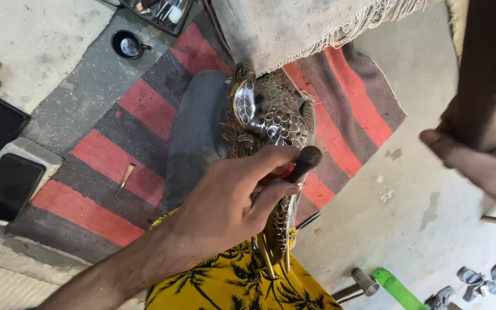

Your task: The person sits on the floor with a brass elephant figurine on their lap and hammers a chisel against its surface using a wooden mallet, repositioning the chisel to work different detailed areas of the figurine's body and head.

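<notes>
On the red and grey striped rug [116, 166], a shiny scaled metal bird figure [268, 115] lies at centre. Over its near half, the left hand [225, 201] grips a dark-handled punch [302, 163]. At right, the right hand [477, 163] clasps a wooden block [489, 69].

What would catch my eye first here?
A shiny metal bird with embossed scales lies mid-frame on a red and grey striped rug. The left hand steadies it while gripping a dark-handled tool. At the right edge, the right hand holds a wooden block.
</notes>
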Tool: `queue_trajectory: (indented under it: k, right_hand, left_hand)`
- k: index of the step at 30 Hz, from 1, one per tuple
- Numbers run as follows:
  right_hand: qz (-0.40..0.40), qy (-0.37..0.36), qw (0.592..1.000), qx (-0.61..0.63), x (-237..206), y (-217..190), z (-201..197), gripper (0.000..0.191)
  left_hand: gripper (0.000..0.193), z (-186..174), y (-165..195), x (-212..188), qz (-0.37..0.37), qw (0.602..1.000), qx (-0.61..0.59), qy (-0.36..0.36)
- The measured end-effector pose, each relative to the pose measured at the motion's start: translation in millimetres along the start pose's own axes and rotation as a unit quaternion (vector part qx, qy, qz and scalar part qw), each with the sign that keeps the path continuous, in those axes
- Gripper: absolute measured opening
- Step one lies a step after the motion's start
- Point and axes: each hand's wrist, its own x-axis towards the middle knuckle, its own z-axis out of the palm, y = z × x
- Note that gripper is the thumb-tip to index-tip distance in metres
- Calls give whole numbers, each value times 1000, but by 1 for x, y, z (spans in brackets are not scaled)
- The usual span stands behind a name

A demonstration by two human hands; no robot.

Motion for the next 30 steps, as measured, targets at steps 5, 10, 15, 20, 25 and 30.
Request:
queue_trajectory:
  k: [5,10,15,20,25,30]
  right_hand:
    - [48,-74,993,76,22,20,-10,10]
    - [-26,-80,984,-159,-2,-49,-26,31]
    - [-149,-104,961,-209,1,-123,-30,41]
    - [-241,-159,928,-236,14,-126,-48,24]
    - [-302,-182,916,-193,26,-87,-59,20]
    - [-207,-164,934,-240,22,-81,-64,27]
  left_hand:
    - [33,2,-5,-6,-30,999,-26,3]
    - [31,3,-6,-10,-17,1000,13,17]
    - [29,13,-8,-18,6,998,-2,69]
    - [29,26,-14,-24,-2,989,-50,139]
    - [23,37,-26,-29,38,983,-6,180]
    - [27,35,-31,-26,57,983,-14,176]
